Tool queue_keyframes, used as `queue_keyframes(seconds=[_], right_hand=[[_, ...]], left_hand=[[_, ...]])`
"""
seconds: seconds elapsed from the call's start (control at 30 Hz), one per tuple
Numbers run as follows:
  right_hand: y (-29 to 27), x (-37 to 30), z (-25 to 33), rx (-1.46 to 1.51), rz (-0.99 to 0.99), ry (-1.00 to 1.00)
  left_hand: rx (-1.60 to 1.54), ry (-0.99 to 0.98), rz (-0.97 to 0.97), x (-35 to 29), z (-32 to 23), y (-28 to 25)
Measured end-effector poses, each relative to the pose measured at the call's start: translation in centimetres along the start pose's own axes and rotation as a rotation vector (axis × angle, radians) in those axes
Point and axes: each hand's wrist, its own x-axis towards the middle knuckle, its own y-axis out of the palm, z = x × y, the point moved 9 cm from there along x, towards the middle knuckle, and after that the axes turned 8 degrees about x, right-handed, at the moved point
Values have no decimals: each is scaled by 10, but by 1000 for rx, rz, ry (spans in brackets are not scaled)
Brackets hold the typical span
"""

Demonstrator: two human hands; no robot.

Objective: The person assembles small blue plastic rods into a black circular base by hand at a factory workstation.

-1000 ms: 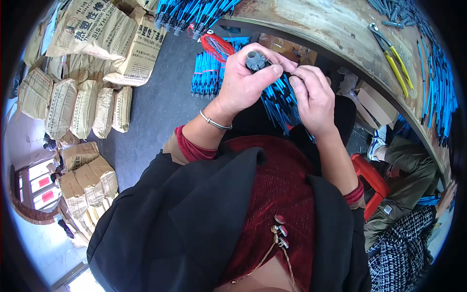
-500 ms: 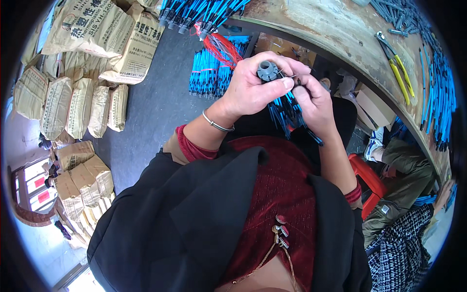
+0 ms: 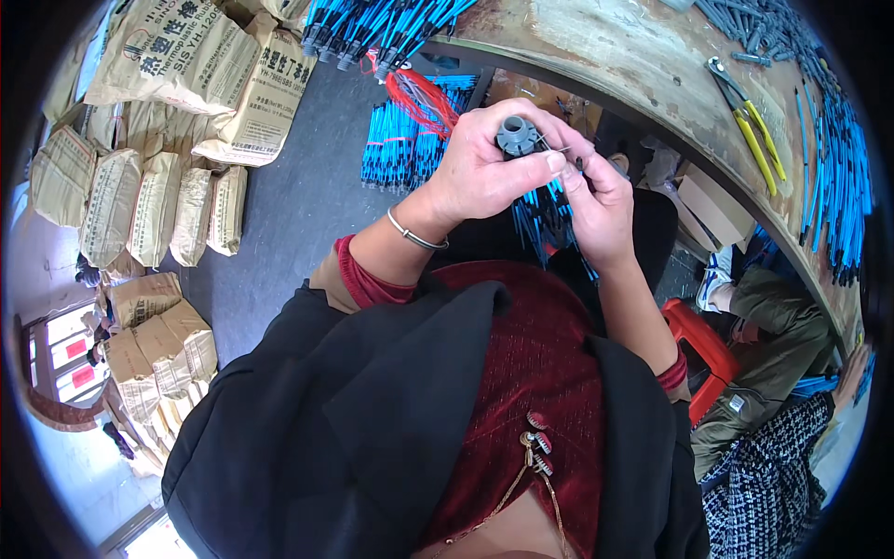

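Note:
My left hand [image 3: 494, 166] is wrapped round a grey plastic hub [image 3: 518, 137], round and ribbed with a hollow top. Close beside it, my right hand [image 3: 601, 200] is closed in a pinch, its fingertips almost touching my left thumb. A thin wire [image 3: 556, 149] crosses between the two sets of fingers. Some small dark piece sits at the right fingertips, too small to name. Below the hands hang several thin blue rods with black ends [image 3: 540, 224]; where their upper ends join is hidden by my fingers.
A wooden workbench [image 3: 643, 65] curves along the far right, bearing yellow-handled pliers [image 3: 759, 140], blue rods [image 3: 833, 186] and grey parts [image 3: 745, 28]. Bundled blue rods [image 3: 396, 140] and red cords [image 3: 419, 93] lie ahead. Paper sacks [image 3: 154, 200] stand left; a person's leg [image 3: 778, 317] and a red stool [image 3: 703, 354] are right.
My right hand has shifted slightly, its thumb now more upright near the left thumb. The hanging blue rods have moved a little. The left hand keeps its hold on the grey hub.

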Motion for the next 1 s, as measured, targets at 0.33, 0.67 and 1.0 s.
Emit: queue_keyframes(seconds=[0.33,0.67,1.0], right_hand=[[-47,0,66,-483,121,-290],[-186,79,108,-1794,-145,-412],[-177,35,98,221,-371,-45]], left_hand=[[-66,-111,18,16,15,1],[-68,-68,119,25,4,28],[-103,-186,113,21,12,21]])
